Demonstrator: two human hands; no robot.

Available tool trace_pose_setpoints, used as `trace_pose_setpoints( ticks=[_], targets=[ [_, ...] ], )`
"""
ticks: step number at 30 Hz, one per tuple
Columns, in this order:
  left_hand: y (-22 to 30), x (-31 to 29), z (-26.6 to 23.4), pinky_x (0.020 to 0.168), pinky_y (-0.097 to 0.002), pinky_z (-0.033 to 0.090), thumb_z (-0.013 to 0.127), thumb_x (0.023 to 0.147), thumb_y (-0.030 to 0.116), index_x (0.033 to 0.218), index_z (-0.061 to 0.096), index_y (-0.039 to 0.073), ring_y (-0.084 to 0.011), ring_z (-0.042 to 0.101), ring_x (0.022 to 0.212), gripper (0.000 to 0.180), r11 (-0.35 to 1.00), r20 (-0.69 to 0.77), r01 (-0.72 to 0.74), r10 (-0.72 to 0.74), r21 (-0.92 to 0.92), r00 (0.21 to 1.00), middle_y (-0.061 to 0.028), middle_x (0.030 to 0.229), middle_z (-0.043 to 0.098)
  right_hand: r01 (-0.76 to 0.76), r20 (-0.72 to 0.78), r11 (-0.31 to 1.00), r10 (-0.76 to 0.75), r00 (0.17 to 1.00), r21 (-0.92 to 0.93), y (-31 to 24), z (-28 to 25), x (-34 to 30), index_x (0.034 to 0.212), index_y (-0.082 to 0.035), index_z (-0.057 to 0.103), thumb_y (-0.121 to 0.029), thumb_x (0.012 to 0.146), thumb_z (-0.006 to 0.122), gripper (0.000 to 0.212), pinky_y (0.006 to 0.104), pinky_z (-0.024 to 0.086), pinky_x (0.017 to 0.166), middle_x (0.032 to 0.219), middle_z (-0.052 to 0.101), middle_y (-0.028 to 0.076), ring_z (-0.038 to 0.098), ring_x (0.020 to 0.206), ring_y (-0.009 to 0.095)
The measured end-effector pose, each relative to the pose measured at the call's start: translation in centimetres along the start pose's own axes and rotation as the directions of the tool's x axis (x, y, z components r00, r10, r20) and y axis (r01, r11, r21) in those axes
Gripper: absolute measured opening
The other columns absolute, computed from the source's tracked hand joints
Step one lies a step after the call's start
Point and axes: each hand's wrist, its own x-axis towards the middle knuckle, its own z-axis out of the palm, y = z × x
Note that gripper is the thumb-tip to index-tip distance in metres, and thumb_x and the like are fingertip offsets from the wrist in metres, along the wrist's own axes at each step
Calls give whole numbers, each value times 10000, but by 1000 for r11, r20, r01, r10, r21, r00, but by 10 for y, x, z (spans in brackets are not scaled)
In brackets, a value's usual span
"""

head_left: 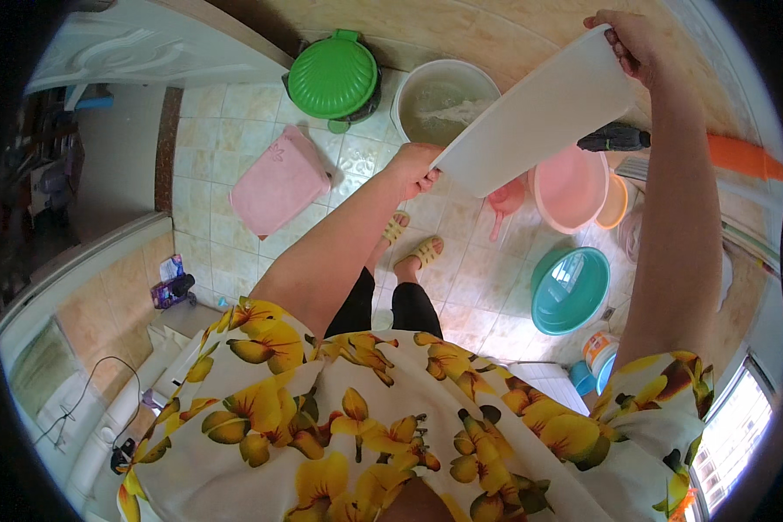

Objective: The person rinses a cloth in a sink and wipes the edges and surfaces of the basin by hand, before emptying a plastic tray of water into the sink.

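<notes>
Between both hands I hold a large white plastic basin, tilted, its outer side towards me and its inside hidden. My left hand is closed on its lower left edge. High at the right, my right hand grips its upper right edge. Just beyond the held basin, a round white tub stands on the floor with cloudy water in it. A pale streak, perhaps poured water or cloth, crosses the water. A pink dipper and a pink basin are below the held basin.
A green shell-lidded bin and a pink stool stand on the left. To the right are an orange basin, a teal basin, a black folded item and an orange strip. My sandalled feet are on the tiles.
</notes>
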Motion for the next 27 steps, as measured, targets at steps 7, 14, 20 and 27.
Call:
trace_pose_setpoints(
  ticks=[7,14,20,27],
  targets=[
    [-46,14,-39,355,-232,204,609,814,173,790,610,72,-88,315,424,104,982,-176,120,-94,144,980,-5,622,465,-76,138,994,65,988,75,71,31,-27,711,-87,641,-230,772,657,156,217,278,365,521,452,-32,347,388,65],
    [1,-14,-19,419,-226,321,594,806,153,1120,646,149,-67,430,564,318,772,-246,-305,505,558,827,22,795,604,56,-157,881,21,987,470,132,7,-110,938,-76,704,-199,768,629,223,249,402,469,679,589,1,486,498,103],
    [-32,-14,-63,600,-275,468,575,808,89,1123,627,4,-122,589,659,330,315,55,-351,670,882,740,-97,783,668,-38,-221,910,141,965,413,214,43,-181,899,-89,721,-192,835,546,213,323,455,473,597,598,63,541,462,154],
    [-59,-17,-9,412,-263,380,601,811,178,1181,587,39,-124,487,492,396,30,240,-291,486,956,840,-52,750,598,-105,-364,711,475,801,696,321,62,-341,1074,-67,646,-156,778,578,316,327,464,572,640,588,88,571,577,169]
  ],
)
